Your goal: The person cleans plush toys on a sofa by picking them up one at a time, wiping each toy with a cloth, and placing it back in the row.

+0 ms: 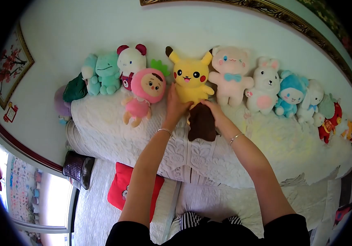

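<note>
A yellow plush toy [189, 74] with black-tipped ears and red cheeks sits upright near the middle of the sofa back. My left hand [177, 105] is at its lower left side, fingers against its body. At its lower right, my right hand [216, 112] has its fingers at the top edge of a dark brown cloth piece [202, 124], which hangs in front of the toy's lower body. A pink-hooded doll [150, 88] with a green leafy top leans just left of my left hand. The pale pink plush [230, 76] with a blue bow stands to the right.
More plush toys, among them a green one [108, 74] and a white rabbit [263, 86], line the sofa back [176, 153] along the wall. A red cushion [120, 184] lies on the seat. A dark basket [77, 168] is at the left, and framed pictures hang above.
</note>
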Demonstrator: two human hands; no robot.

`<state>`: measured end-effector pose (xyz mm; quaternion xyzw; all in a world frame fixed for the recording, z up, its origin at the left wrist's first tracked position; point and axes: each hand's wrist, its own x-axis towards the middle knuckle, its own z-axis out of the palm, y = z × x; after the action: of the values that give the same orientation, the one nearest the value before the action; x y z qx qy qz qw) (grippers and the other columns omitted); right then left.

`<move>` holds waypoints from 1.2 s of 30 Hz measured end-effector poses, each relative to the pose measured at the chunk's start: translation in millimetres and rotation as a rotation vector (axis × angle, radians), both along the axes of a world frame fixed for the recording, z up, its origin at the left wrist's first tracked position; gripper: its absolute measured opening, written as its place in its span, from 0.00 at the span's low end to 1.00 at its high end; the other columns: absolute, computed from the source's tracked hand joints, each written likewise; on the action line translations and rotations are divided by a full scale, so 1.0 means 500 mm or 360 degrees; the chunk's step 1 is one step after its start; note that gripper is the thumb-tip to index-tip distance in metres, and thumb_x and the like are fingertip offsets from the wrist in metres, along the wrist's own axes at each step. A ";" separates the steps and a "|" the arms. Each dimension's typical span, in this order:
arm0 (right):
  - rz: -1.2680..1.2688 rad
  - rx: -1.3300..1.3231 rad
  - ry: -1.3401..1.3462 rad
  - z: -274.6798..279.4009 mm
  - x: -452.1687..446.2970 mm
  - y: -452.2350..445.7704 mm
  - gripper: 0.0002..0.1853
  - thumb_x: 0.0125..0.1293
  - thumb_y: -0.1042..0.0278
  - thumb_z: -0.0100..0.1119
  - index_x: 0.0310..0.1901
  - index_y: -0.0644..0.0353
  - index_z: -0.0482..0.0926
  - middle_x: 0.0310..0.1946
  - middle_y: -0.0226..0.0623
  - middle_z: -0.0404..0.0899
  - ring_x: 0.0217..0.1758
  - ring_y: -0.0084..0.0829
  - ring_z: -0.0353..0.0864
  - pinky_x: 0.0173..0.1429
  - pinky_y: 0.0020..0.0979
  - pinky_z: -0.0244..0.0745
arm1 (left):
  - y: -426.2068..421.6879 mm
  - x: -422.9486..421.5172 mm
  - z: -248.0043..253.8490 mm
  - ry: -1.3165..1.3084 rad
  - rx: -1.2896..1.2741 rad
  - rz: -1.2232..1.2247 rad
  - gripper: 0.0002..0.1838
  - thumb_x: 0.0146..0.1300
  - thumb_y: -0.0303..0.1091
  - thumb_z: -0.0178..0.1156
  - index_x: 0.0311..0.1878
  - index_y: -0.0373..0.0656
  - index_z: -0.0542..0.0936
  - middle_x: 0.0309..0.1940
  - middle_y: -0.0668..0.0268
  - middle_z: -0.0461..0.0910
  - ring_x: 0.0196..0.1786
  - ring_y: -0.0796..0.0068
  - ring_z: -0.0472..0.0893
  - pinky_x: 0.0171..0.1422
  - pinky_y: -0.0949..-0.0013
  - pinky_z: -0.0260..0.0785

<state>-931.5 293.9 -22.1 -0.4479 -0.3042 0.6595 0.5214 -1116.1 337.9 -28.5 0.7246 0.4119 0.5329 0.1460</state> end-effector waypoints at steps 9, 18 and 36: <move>0.0238 0.0118 0.0171 -0.016 -0.006 -0.020 0.29 0.61 0.61 0.61 0.65 0.51 0.66 0.51 0.40 0.77 0.48 0.36 0.81 0.50 0.37 0.79 | 0.025 0.024 -0.046 0.0194 0.0297 0.0192 0.55 0.41 0.34 0.78 0.72 0.37 0.56 0.67 0.46 0.62 0.70 0.44 0.61 0.73 0.52 0.56; 0.0286 0.0145 0.0316 -0.040 0.000 0.002 0.29 0.61 0.64 0.61 0.65 0.50 0.66 0.52 0.38 0.76 0.51 0.35 0.79 0.54 0.37 0.78 | 0.020 0.026 -0.044 0.0214 0.0206 0.0262 0.50 0.46 0.36 0.75 0.71 0.39 0.59 0.68 0.48 0.60 0.69 0.45 0.61 0.72 0.53 0.57; -0.0002 0.0445 -0.0344 -0.034 0.082 -0.246 0.16 0.64 0.63 0.61 0.50 0.62 0.79 0.38 0.31 0.79 0.42 0.24 0.77 0.49 0.27 0.73 | -0.108 -0.071 -0.080 0.0358 0.0341 0.0181 0.29 0.50 0.28 0.68 0.58 0.37 0.71 0.60 0.53 0.71 0.62 0.49 0.70 0.63 0.54 0.65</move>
<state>-890.3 170.7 -39.1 -0.4394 -0.4471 0.5586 0.5432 -1151.8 283.6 -68.4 0.7666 0.4069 0.4966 -0.0095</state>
